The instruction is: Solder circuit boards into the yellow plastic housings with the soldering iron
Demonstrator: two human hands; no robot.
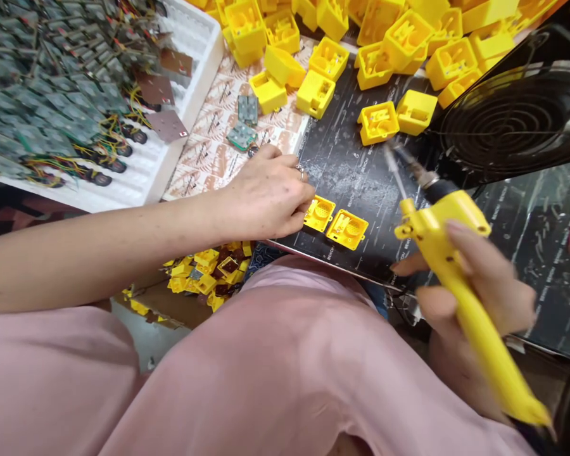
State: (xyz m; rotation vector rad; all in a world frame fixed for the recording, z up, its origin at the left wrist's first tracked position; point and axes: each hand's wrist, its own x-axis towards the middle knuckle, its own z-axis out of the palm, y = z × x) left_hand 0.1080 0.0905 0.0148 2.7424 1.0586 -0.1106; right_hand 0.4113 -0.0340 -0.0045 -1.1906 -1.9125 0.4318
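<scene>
My right hand point(479, 285) is wrapped round a yellow soldering iron point(460, 285), its metal tip pointing up and left over the black mat. My left hand point(278, 190) rests low at the mat's left edge, fingers bent down; whatever they may hold is hidden. Beside its fingertips lies an open yellow case point(320, 212), partly covered by the hand. A second open yellow case point(348, 228) sits just right of that one. Two small green circuit boards, one upper point(247, 109) and one lower point(242, 136), lie beyond my left hand.
A white foam tray point(197, 82) with many wired circuit boards stands at the left. Several yellow cases point(379, 123) are piled at the back. A black fan point(508, 120) stands at the right. Below the table edge is a box point(164, 310) of yellow parts.
</scene>
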